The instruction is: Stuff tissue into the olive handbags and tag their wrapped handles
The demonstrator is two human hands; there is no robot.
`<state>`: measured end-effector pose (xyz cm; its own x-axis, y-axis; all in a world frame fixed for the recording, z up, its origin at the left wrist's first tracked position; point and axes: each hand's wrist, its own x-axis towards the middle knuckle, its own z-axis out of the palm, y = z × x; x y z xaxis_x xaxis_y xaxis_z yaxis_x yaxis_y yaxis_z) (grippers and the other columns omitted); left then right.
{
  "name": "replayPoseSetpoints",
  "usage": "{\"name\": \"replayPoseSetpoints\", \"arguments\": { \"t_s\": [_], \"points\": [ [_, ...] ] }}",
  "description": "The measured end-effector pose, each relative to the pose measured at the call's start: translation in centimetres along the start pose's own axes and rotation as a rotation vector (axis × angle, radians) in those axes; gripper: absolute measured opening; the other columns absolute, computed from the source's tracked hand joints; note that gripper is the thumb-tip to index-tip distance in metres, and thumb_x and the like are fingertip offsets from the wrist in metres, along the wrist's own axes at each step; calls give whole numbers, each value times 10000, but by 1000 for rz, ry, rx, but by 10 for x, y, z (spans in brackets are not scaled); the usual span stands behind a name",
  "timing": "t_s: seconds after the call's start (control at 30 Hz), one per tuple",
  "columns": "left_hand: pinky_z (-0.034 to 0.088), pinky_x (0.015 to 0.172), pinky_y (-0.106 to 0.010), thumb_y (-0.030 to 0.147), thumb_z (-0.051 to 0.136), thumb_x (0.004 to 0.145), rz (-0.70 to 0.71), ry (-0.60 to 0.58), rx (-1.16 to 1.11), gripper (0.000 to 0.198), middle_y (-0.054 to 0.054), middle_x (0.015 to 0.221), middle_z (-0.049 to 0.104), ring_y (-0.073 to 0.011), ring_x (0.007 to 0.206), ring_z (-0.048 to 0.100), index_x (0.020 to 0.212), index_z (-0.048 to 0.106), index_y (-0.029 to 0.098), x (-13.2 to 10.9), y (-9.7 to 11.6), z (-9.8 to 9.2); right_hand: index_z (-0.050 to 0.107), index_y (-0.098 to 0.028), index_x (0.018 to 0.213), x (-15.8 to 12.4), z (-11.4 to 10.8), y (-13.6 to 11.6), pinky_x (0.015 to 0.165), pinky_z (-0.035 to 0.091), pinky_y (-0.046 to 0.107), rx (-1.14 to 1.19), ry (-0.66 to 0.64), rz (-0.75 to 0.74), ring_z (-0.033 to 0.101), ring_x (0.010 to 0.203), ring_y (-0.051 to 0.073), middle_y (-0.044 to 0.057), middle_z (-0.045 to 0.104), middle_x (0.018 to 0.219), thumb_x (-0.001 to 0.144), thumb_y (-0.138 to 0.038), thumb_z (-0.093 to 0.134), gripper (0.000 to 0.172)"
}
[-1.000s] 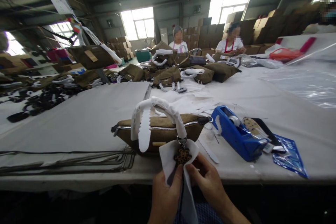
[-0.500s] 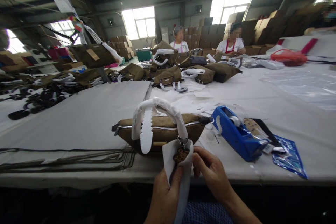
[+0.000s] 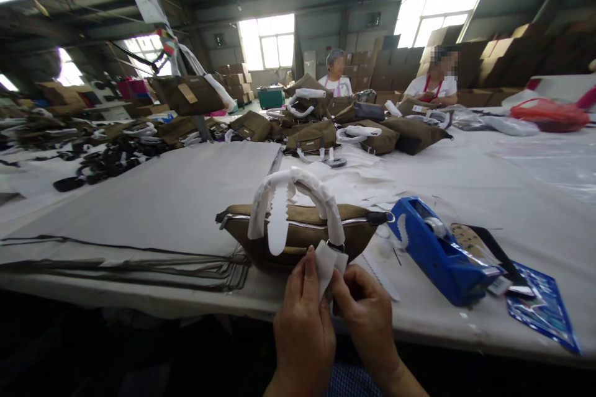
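An olive-brown handbag (image 3: 298,232) lies on the white table (image 3: 162,198) in front of me, its handles wrapped in white paper (image 3: 298,189). A small white sheet (image 3: 326,262) hangs from the handle's ring, folded over the charm so that the charm is hidden. My left hand (image 3: 302,322) pinches this sheet from the left with thumb and fingers closed. My right hand (image 3: 365,313) is closed on the same sheet from the right, just below the bag's front edge.
A blue tape dispenser (image 3: 440,251) stands right of the bag, beside a blue packet (image 3: 542,307). Dark straps (image 3: 139,260) lie along the table's left front. More brown bags (image 3: 354,130) are piled at the far end, where two people sit. Cardboard boxes (image 3: 470,56) are stacked behind them.
The white sheet has been folded up over the brown charm, which no longer shows. Both hands have risen toward the bag and closed around the sheet. The view has shifted left.
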<state>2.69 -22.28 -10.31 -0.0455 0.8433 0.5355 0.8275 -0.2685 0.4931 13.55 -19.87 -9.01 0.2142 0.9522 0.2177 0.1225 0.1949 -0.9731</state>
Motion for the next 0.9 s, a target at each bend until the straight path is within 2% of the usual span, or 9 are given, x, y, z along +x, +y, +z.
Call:
{"name": "replayPoseSetpoints", "arguments": {
  "t_s": [0.13, 0.33, 0.43, 0.5, 0.57, 0.6, 0.7, 0.8, 0.9],
  "points": [
    [565, 962, -355, 203, 438, 1002, 49, 14, 66, 629, -193, 1498, 474, -282, 1316, 551, 1587, 208, 193, -1, 4, 4, 546, -184, 582, 1, -3, -3, 431, 396, 203, 27, -49, 7, 459, 453, 105, -29, 491, 504, 872, -471, 659, 424],
    [527, 1011, -451, 243, 464, 988, 6, -18, 50, 660, -198, 1563, 381, -342, 1380, 467, 1592, 198, 227, -3, 13, 5, 604, -177, 624, 0, -16, -2, 519, 413, 223, -104, -97, -105, 485, 553, 128, -5, 526, 576, 898, -445, 634, 384],
    [474, 1072, -493, 215, 498, 956, 30, -76, -50, 704, -174, 1610, 316, -354, 1428, 400, 1592, 196, 229, -4, 12, -1, 561, -183, 607, 2, -17, -2, 508, 392, 229, -124, -112, -123, 456, 545, 125, -12, 490, 570, 887, -443, 647, 392],
    [397, 1144, -497, 250, 541, 936, 15, -135, -235, 710, -139, 1637, 274, -346, 1475, 323, 1581, 245, 232, -2, 10, -9, 544, -185, 611, 5, -18, -4, 506, 395, 227, -83, -133, -54, 469, 542, 123, -17, 483, 567, 889, -455, 650, 401],
    [349, 1180, -471, 347, 556, 940, -135, -191, -561, 676, -111, 1627, 311, -322, 1484, 313, 1561, 312, 239, 2, 5, -17, 560, -183, 637, 9, -20, -6, 503, 404, 226, -10, -183, 38, 491, 523, 121, -22, 492, 559, 888, -475, 655, 397],
    [368, 1168, -459, 405, 554, 943, -255, -218, -750, 672, -119, 1599, 370, -316, 1458, 367, 1553, 329, 234, 5, 2, -21, 579, -179, 656, 11, -21, -7, 501, 408, 225, 30, -216, 75, 500, 510, 118, -24, 502, 556, 886, -485, 658, 391],
    [528, 1001, -416, 513, 602, 909, -561, -383, -1145, 685, -190, 1375, 620, -325, 1222, 627, 1466, 453, 145, 15, -8, -25, 634, -163, 710, 15, -24, -9, 495, 404, 219, 107, -269, 125, 501, 489, 106, -26, 523, 555, 875, -493, 673, 371],
    [562, 894, -375, 526, 734, 805, -663, -496, -1183, 620, -196, 1152, 735, -325, 1053, 706, 1231, 643, 84, 20, -13, -20, 649, -154, 726, 15, -23, -8, 489, 391, 214, 102, -263, 115, 488, 502, 98, -24, 529, 573, 873, -483, 679, 361],
    [548, 905, -359, 531, 796, 720, -692, -377, -1104, 596, -153, 1072, 763, -314, 1035, 708, 1124, 692, 106, 22, -9, -12, 643, -158, 734, 13, -20, -8, 484, 393, 216, 64, -257, 88, 498, 507, 101, -23, 536, 589, 885, -481, 661, 358]
  ]
}}
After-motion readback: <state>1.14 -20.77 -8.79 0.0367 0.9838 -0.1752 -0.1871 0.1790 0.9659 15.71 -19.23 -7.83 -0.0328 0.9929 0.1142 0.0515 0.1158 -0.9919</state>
